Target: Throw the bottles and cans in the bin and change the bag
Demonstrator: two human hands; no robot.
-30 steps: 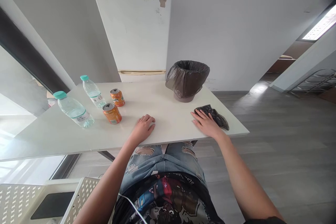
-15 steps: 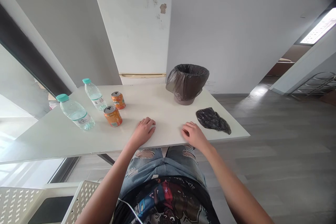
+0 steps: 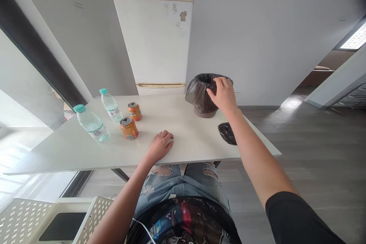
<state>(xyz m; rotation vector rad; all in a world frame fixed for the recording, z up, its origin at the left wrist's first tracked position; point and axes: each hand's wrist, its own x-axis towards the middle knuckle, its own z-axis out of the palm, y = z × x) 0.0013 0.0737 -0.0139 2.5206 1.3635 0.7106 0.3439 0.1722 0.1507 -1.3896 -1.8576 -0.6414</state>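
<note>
My right hand (image 3: 223, 94) reaches out over the white table (image 3: 85, 148) and sits on the near rim of a small bin lined with a black plastic bag (image 3: 200, 90); its fingers curl onto the bag's edge. A crumpled black bag (image 3: 227, 132) lies on the table under my right forearm, partly hidden by it. My left hand (image 3: 161, 145) rests on the table near the front edge, fingers loosely bent, holding nothing. Two orange cans (image 3: 129, 128) (image 3: 135, 111) and two water bottles with teal caps (image 3: 91, 124) (image 3: 110, 105) stand to its left.
A white fridge (image 3: 156, 42) stands against the wall behind the table. A perforated white stool or cart (image 3: 42, 221) is at the lower left beside my knees. Grey wood floor extends to the right.
My right hand left the crumpled black bag, drew back toward the table's front edge, then rose and reached forward to the lined bin's rim. My left hand stayed put.
</note>
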